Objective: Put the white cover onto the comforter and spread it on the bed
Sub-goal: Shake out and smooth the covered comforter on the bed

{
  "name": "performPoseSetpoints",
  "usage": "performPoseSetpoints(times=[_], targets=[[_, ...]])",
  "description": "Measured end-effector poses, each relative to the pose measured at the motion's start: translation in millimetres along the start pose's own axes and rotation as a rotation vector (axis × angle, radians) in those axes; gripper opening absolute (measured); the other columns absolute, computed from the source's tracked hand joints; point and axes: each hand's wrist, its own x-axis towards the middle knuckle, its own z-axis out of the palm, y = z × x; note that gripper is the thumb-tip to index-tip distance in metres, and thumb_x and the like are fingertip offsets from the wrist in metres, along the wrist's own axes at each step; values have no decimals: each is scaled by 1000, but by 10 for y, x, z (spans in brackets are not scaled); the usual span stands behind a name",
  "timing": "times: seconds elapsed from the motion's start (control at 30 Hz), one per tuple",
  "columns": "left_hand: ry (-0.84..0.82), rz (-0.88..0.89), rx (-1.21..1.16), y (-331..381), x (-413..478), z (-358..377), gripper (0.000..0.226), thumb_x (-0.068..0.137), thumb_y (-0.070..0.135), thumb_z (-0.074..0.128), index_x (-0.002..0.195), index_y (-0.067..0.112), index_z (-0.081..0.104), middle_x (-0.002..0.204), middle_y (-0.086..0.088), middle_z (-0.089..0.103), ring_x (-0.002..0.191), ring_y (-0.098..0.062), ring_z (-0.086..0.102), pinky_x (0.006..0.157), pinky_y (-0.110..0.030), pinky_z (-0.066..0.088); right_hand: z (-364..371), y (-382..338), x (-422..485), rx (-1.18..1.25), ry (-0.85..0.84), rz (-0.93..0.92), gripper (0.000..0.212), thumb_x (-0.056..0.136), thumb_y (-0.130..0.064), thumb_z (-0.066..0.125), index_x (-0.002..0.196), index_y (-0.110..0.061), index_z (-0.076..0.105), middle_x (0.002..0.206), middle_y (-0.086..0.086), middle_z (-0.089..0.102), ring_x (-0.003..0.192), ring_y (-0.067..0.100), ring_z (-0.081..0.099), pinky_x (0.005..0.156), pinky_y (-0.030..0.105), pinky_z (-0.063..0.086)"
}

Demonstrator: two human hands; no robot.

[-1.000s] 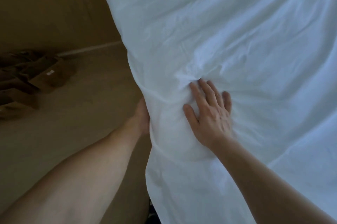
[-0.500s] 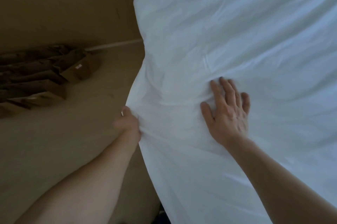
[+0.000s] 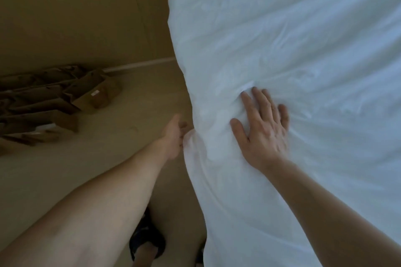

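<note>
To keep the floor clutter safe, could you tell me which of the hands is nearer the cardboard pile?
Left. The left hand grips the floor-side edge of the white cover, towards the cardboard pile; the right hand presses flat further in on it, farther away.

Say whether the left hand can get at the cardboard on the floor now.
Probably not without letting go: the left hand grips the edge of the white cover, and the cardboard lies apart from it across the floor.
</note>
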Motion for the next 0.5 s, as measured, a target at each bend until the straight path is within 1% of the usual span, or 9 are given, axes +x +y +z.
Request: performPoseSetpoints(times=[0.03, 0.07, 0.1, 0.13, 0.17, 0.27, 0.33, 0.4, 0.5], targets=[[-42, 4, 5, 122, 45, 91, 47, 99, 52, 39, 96, 13, 65, 81, -6, 61, 69, -21, 58, 66, -31, 43, -2, -2, 68, -4, 11, 3, 68, 95, -56, 29, 156, -26, 26, 164, 0, 19, 152, 19, 8, 122, 44, 1], [-94, 13, -7, 249, 94, 178, 49, 97, 53, 42, 84, 14, 68, 77, -6, 63, 68, -21, 59, 67, -29, 45, 3, -10, 139, -8, 23, 2, 68, 95, -56, 29, 155, -26, 27, 164, 0, 21, 152, 19, 10, 122, 45, 3], [-156, 4, -20, 366, 136, 255, 49, 96, 54, 45, 81, 15, 70, 80, -6, 68, 74, -22, 63, 73, -30, 48, 13, -13, 202, -10, 36, 1, 68, 95, -57, 29, 155, -25, 29, 163, 1, 23, 152, 19, 12, 121, 45, 5], [-206, -14, -10, 472, 143, 323, 48, 96, 55, 46, 85, 16, 71, 86, -6, 71, 81, -23, 65, 77, -32, 49, 26, -12, 259, -12, 49, 3, 68, 95, -57, 30, 155, -24, 30, 162, 1, 25, 151, 19, 14, 121, 45, 7], [-234, -32, 9, 551, 144, 388, 47, 97, 54, 46, 88, 15, 69, 87, -6, 72, 84, -24, 65, 76, -33, 50, 42, -5, 306, -14, 57, 10, 68, 95, -57, 30, 154, -23, 31, 162, 2, 26, 151, 20, 15, 121, 44, 8], [-254, -96, -13, 679, 148, 411, 46, 100, 51, 43, 86, 12, 65, 68, -5, 73, 76, -22, 62, 65, -34, 46, 75, -42, 378, -24, 57, 37, 69, 95, -57, 30, 154, -22, 31, 162, 3, 26, 151, 20, 16, 121, 42, 8], [-249, -85, -92, 723, 195, 348, 39, 100, 45, 48, 91, 12, 68, 83, -7, 74, 84, -25, 65, 73, -37, 51, 94, -84, 428, -28, 59, 45, 69, 95, -56, 31, 154, -22, 32, 162, 3, 27, 151, 20, 16, 121, 41, 8], [-126, -12, -110, 738, 284, 199, 28, 98, 33, 56, 96, 10, 70, 96, -8, 72, 91, -28, 67, 86, -41, 55, 106, -102, 486, -26, 57, 57, 68, 95, -56, 32, 154, -22, 32, 162, 3, 27, 151, 19, 16, 120, 39, 7], [242, 143, -55, 714, 514, -234, 33, 99, 34, 56, 114, 7, 67, 101, -6, 67, 97, -28, 64, 94, -43, 54, 98, -149, 570, -19, 70, 74, 68, 95, -55, 33, 153, -19, 34, 161, 3, 29, 150, 19, 18, 120, 38, 7]])
